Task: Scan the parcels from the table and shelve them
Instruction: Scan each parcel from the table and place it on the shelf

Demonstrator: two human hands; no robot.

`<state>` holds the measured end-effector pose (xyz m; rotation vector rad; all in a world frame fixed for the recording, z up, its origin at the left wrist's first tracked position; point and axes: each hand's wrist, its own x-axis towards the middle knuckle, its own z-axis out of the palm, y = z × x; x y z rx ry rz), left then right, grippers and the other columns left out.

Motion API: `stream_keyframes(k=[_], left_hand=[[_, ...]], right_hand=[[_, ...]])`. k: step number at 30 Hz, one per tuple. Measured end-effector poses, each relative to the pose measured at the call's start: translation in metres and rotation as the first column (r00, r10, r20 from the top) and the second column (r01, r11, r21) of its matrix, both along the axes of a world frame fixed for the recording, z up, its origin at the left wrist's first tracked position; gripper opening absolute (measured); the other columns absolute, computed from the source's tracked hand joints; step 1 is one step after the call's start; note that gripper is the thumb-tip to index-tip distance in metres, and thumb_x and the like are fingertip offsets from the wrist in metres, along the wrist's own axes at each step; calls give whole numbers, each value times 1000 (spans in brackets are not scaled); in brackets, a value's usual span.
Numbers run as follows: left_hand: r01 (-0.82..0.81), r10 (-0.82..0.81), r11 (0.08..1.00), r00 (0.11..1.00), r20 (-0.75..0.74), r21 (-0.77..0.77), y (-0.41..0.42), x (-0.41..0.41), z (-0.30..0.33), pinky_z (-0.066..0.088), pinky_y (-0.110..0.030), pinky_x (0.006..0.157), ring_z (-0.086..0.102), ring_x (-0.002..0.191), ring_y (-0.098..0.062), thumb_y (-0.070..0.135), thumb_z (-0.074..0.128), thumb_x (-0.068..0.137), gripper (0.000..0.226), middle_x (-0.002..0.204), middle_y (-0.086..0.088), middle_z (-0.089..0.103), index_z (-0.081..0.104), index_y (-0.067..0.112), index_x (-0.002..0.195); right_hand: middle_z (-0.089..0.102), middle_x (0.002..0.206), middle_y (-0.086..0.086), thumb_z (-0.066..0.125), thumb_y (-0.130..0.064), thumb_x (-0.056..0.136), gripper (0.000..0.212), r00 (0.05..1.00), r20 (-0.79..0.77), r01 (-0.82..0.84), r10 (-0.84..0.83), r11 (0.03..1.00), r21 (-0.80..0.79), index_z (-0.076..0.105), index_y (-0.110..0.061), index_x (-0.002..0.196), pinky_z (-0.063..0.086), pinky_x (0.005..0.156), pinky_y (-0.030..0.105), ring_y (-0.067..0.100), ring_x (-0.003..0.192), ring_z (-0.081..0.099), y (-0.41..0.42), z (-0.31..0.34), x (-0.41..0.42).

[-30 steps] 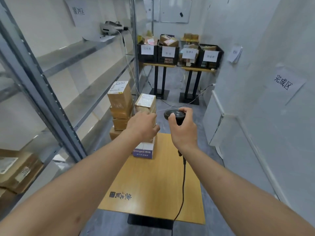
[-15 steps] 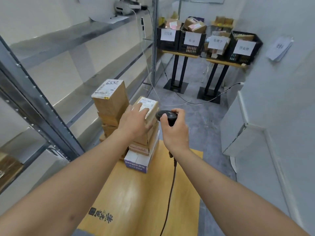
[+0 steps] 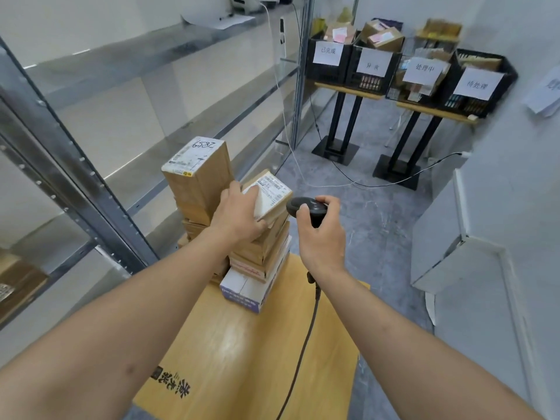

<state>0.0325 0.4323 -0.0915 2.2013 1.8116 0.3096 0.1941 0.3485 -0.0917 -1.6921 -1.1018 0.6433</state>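
Note:
Two stacks of cardboard parcels stand at the far end of the wooden table (image 3: 248,353). My left hand (image 3: 238,215) grips the top parcel (image 3: 274,192) of the right stack, a small box with a white shipping label, tilted up at its near edge. The taller left stack is topped by a box marked 2859 (image 3: 197,174). A white box with blue print (image 3: 248,291) lies at the bottom of the right stack. My right hand (image 3: 321,234) holds a black corded scanner (image 3: 304,206) just right of the tilted parcel, its head facing the label.
Metal shelving (image 3: 100,189) runs along the left, with a parcel (image 3: 18,283) on a lower shelf. Black crates (image 3: 378,68) with paper labels sit on stands at the back. A white wall panel (image 3: 472,225) juts out on the right. Cables cross the grey floor.
The view has moved closer to the stacks. My left hand has closed on the top right parcel and tipped it up, and the scanner now sits beside its label.

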Motion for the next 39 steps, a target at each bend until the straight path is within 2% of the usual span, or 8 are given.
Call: stream_keyframes(k=[4, 7, 11, 24, 27, 31, 35, 39], left_hand=[[109, -113, 990, 993, 41, 88, -3, -1, 7, 39, -46, 117, 34, 144, -34, 28, 88, 81, 90, 155, -11, 35, 41, 20, 157], [198, -201, 965, 980, 0, 171, -7, 3, 11, 35, -47, 121, 32, 146, -31, 19, 91, 78, 98, 157, -6, 35, 39, 18, 160], [250, -252, 939, 968, -23, 235, -20, 14, 19, 33, -45, 121, 29, 147, -27, 8, 89, 79, 99, 159, -4, 35, 37, 20, 162], [203, -194, 928, 979, -61, 311, -81, 20, 38, 39, -47, 120, 32, 146, -28, 11, 91, 77, 101, 159, -2, 36, 36, 21, 162], [164, -153, 941, 986, -60, 296, -103, 13, 38, 43, -45, 116, 36, 142, -27, 15, 91, 78, 102, 157, 1, 36, 34, 23, 163], [77, -77, 968, 997, -12, 240, -141, -7, 44, 50, -43, 104, 45, 132, -28, 39, 86, 83, 97, 150, -1, 38, 32, 26, 163], [-39, 36, 981, 999, 20, 191, -184, -43, 50, 56, -39, 92, 54, 116, -24, 55, 80, 83, 92, 137, -5, 41, 38, 28, 159], [-113, 113, 979, 994, 8, 169, -235, -94, 56, 56, -42, 95, 56, 117, -27, 63, 76, 83, 93, 139, -8, 39, 37, 27, 160]], right_hand=[[67, 94, -12, 54, -45, 102, 25, 998, 43, -48, 47, 998, 29, 46, -35, 124, 59, 73, 41, 9, 77, 67, -12, 6, 8], [66, 94, -14, 54, -42, 103, 27, 988, 127, -101, 93, 993, 56, 46, -33, 126, 57, 70, 37, 8, 77, 66, -26, 10, 17], [67, 92, -14, 54, -43, 102, 27, 977, 185, -122, 109, 991, 60, 47, -34, 126, 58, 70, 43, 10, 75, 67, -45, 13, 32], [68, 91, -12, 56, -40, 101, 23, 970, 189, -175, 152, 978, 110, 49, -33, 122, 55, 63, 36, 11, 72, 66, -100, 33, 44], [67, 92, -13, 56, -39, 101, 22, 966, 194, -193, 169, 975, 113, 49, -32, 122, 55, 63, 34, 10, 73, 66, -115, 34, 38], [65, 91, -14, 55, -41, 102, 22, 974, 171, -174, 149, 975, 140, 48, -34, 122, 55, 65, 35, 8, 75, 65, -137, 38, 17], [66, 91, -12, 54, -44, 102, 25, 983, 130, -147, 128, 977, 151, 47, -33, 123, 57, 70, 40, 10, 79, 66, -158, 42, -25], [65, 96, -12, 53, -49, 101, 28, 980, 129, -173, 154, 974, 146, 44, -36, 125, 58, 80, 45, 13, 87, 65, -189, 42, -83]])
